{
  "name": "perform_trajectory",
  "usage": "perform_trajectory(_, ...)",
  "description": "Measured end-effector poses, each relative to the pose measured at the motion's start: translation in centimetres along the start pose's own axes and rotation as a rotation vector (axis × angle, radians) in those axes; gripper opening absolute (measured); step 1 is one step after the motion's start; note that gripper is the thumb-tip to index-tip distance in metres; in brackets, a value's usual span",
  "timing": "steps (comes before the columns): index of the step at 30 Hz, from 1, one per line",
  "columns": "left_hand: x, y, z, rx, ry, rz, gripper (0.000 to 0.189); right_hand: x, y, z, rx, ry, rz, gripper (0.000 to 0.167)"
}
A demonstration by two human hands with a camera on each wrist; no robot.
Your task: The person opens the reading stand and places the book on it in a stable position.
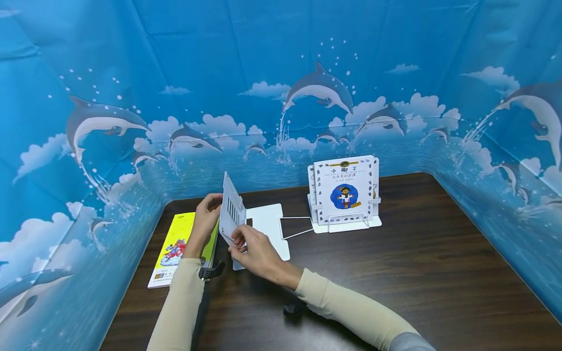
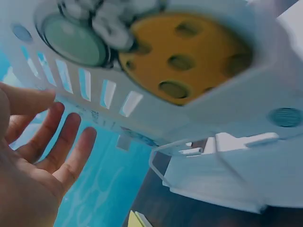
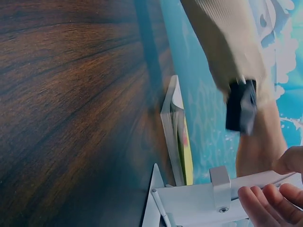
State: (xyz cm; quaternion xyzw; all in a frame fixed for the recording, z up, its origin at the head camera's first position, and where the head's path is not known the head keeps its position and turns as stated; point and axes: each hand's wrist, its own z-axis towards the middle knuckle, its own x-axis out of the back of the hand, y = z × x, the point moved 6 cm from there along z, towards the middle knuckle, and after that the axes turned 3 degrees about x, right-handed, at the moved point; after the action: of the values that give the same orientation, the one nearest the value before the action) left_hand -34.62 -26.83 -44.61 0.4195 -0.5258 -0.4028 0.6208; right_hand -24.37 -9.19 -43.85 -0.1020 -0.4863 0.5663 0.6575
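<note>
A white folding book stand (image 1: 269, 222) lies with its base on the table and its slotted back panel (image 1: 231, 209) tilted up. My right hand (image 1: 260, 251) pinches the panel's near edge, with thumb and fingers (image 3: 270, 201) on either side. At the panel's left side is my left hand (image 1: 203, 222). Its loosely spread fingers (image 2: 71, 146) are close by the slotted edge, and the thumb overlaps that edge in the left wrist view. Printed on the panel is a cartoon with an orange spotted disc (image 2: 184, 56).
To the left lies a yellow-covered book (image 1: 177, 243), partly behind my left arm. A second white stand at the back right holds a white picture book (image 1: 344, 192). Its wire leg (image 1: 296, 217) reaches toward the first stand's base. A dolphin-print backdrop (image 1: 263, 122) surrounds the dark wooden table (image 1: 417, 263).
</note>
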Motion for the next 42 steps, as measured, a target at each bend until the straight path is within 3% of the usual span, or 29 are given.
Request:
perform_trajectory(4, 0.1, 0.5, -2.9, -0.060, -0.042, -0.019, 0.034, 0.1, 0.3, 0.0, -0.019, 0.009, 0.019, 0.024)
perform_trajectory(9, -0.4, 0.7, -6.3, -0.157, -0.158, -0.116, 0.041, 0.1, 0.9, -0.2, -0.049, 0.011, 0.077, 0.025)
perform_trajectory(12, -0.8, 0.8, -7.8, -0.199, -0.207, -0.192, 0.050, 0.1, 1.2, -0.4, -0.062, -0.003, 0.114, 0.024)
perform_trajectory(15, -1.3, 0.9, -8.7, -0.219, -0.197, -0.202, 0.062, 0.3, 1.5, -0.5, -0.080, -0.040, 0.144, 0.023)
perform_trajectory(19, -1.9, 1.5, -9.1, -0.269, -0.150, -0.138, 0.070, 1.4, 2.2, -0.1, -0.125, -0.105, 0.197, 0.022)
perform_trajectory(22, -2.0, 2.0, -9.1, -0.295, -0.117, -0.105, 0.068, 3.0, 2.9, 1.0, -0.147, -0.108, 0.228, 0.020)
perform_trajectory(26, -1.6, 2.2, -8.8, -0.289, -0.096, -0.091, 0.064, 5.9, 4.0, 3.5, -0.169, -0.043, 0.203, 0.019)
perform_trajectory(33, -0.9, 2.4, -8.9, -0.278, -0.138, -0.062, 0.059, 9.4, 5.9, 7.8, -0.210, 0.054, 0.143, 0.024)
perform_trajectory(38, -0.5, 2.3, -9.1, -0.276, -0.152, -0.044, 0.054, 10.2, 6.4, 10.0, -0.221, 0.055, 0.109, 0.041)
perform_trajectory(42, -0.3, 2.2, -9.1, -0.280, -0.146, -0.037, 0.050, 9.7, 6.7, 10.8, -0.213, 0.008, 0.094, 0.047)
